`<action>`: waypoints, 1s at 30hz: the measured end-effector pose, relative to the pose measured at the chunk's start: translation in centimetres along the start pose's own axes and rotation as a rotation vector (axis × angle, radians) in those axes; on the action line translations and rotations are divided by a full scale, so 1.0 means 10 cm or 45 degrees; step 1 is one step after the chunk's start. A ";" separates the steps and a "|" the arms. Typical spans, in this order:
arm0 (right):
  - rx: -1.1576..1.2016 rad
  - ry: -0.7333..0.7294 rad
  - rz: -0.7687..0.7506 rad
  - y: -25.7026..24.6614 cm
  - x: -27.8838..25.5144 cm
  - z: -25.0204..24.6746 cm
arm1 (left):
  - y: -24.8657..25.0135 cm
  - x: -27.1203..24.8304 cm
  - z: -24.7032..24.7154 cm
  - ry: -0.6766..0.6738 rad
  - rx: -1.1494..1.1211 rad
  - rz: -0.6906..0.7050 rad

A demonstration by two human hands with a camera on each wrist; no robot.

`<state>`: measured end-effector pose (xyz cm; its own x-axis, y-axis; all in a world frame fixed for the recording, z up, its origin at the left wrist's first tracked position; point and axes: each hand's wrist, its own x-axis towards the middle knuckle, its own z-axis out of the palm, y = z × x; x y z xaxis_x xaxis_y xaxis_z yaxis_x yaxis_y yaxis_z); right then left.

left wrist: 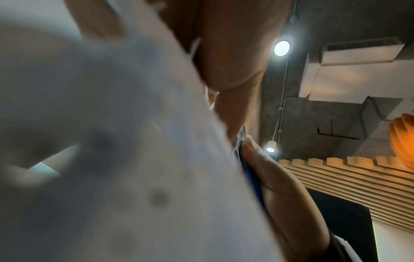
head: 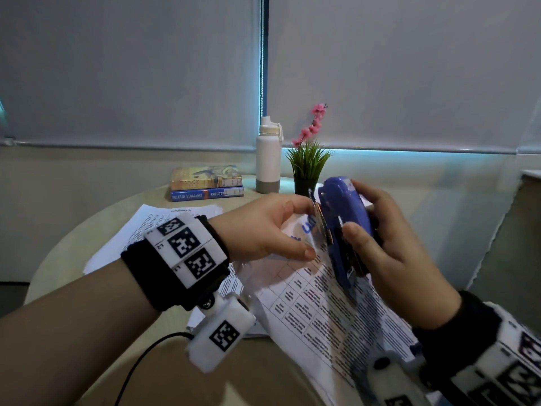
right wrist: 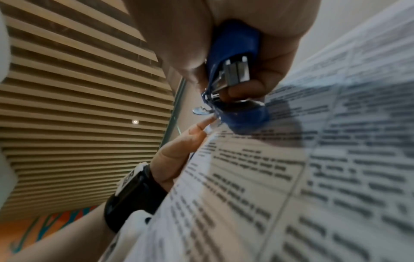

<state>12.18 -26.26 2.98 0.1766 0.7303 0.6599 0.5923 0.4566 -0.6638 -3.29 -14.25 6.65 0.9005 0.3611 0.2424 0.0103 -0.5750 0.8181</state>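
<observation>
My right grip [head: 395, 247] clasps the blue stapler [head: 341, 221], raised over the desk [head: 240, 373]. My left grip [head: 263, 230] pinches the papers [head: 322, 312] by the corner at its mouth. I'd seat that corner fully, square the sheets, then squeeze firmly.

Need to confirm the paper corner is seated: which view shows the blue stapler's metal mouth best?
Right wrist view: the stapler sits centre frame, its metal front end plain beside the paper. Head view shows only its blue side in the right hand; left wrist view, a thin blue sliver behind blurred paper.
</observation>
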 end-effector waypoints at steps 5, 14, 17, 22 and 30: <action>0.320 0.070 0.289 0.08 0.01 -0.12 | -0.03 -0.05 -0.02 0.080 0.005 -0.013; 0.699 0.326 0.622 0.43 -0.37 -0.58 | -0.15 -0.37 -0.40 0.456 -0.267 0.123; 0.751 0.309 0.729 0.52 -0.36 -0.58 | -0.25 -0.45 -0.47 0.505 -0.307 0.145; 0.893 0.215 0.770 0.63 -0.24 -0.49 | -0.41 -0.54 -0.50 0.487 -0.299 0.097; 0.779 0.120 0.569 0.38 -0.12 -0.53 | -0.39 -0.62 -0.75 0.590 0.403 -0.059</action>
<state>18.40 -28.10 1.55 0.3798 0.8779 0.2918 -0.0877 0.3481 -0.9333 -12.16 -8.74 5.85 0.6115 0.6349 0.4722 0.2398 -0.7174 0.6541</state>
